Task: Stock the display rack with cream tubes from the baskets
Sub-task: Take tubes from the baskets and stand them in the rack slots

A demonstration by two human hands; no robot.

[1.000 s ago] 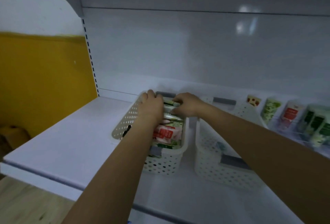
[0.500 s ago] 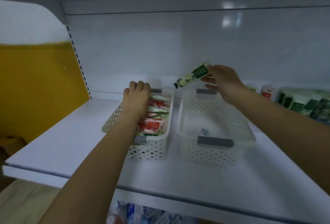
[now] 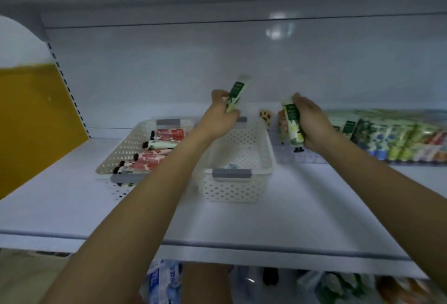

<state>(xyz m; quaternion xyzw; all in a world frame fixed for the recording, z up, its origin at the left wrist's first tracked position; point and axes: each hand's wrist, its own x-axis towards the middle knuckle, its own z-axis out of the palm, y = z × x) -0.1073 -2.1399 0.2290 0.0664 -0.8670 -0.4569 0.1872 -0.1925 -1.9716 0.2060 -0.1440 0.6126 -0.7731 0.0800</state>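
My left hand (image 3: pixel 221 116) grips a green cream tube (image 3: pixel 237 92), held upright above the right basket (image 3: pixel 238 184). My right hand (image 3: pixel 312 123) grips another green tube (image 3: pixel 293 124), cap down, at the left end of the clear display rack (image 3: pixel 285 156). Rows of green, blue and red tubes (image 3: pixel 387 136) stand in that rack to the right. The left basket (image 3: pixel 116 156) holds several red and white tubes (image 3: pixel 154 151). The right basket looks nearly bare inside.
Both white perforated baskets sit on a white shelf (image 3: pixel 302 219) with a white back panel. A yellow wall (image 3: pixel 31 119) lies to the left. Packaged goods (image 3: pixel 164 282) show on the shelf below the front edge.
My left hand lifted out of the left basket with a green tube and moved right. My right hand carried its tube down to the rack's left end.
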